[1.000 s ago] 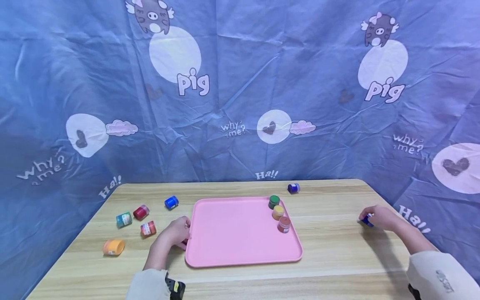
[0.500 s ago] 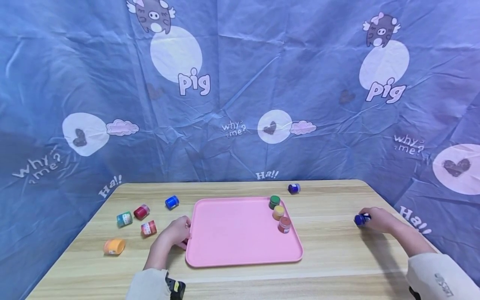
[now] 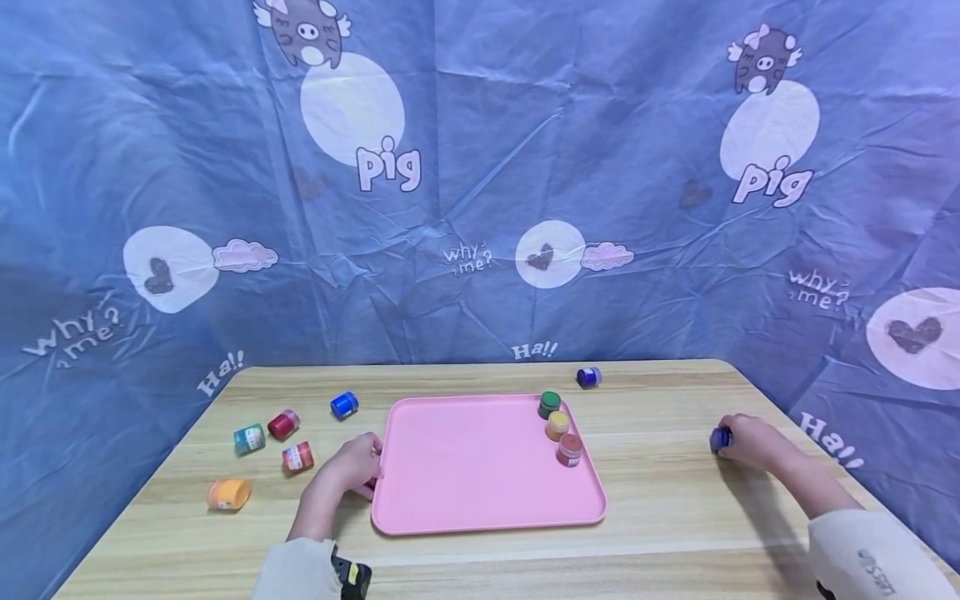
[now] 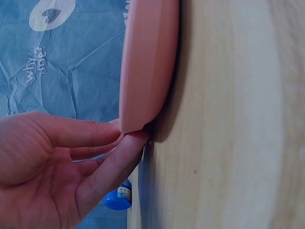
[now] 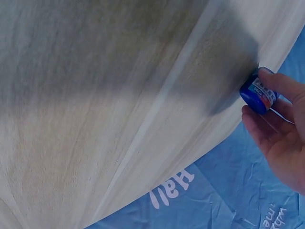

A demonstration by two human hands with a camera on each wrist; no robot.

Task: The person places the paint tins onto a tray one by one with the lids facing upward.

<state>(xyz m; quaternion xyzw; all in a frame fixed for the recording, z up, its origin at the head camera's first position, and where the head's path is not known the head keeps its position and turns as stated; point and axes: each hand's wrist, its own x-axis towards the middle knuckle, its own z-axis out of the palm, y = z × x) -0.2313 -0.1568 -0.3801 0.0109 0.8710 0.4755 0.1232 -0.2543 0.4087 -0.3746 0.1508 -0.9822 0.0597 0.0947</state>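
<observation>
My left hand (image 3: 352, 467) pinches the left rim of a pink tray (image 3: 472, 467); in the left wrist view, thumb and fingers meet at the tray's edge (image 4: 145, 71). On the right of the table, my right hand (image 3: 756, 442) grips a small dark blue paint jar (image 5: 259, 91) between thumb and fingers, its label facing the right wrist camera. Along the tray's right side stand a green paint jar (image 3: 550, 404), a yellow paint jar (image 3: 557, 425) and a reddish-brown paint jar (image 3: 570, 450).
Left of the tray lie a blue jar (image 3: 344, 405), a dark red jar (image 3: 283, 424), a teal jar (image 3: 249, 438), a red jar (image 3: 297, 457) and an orange jar (image 3: 228, 493). Behind the tray lies another dark blue jar (image 3: 588, 377). A blue printed cloth (image 3: 465, 317) hangs behind the wooden table.
The dark blue jar in my right hand has come up and turned within the fingers, shifting slightly left. My left hand and the tray stay in place.
</observation>
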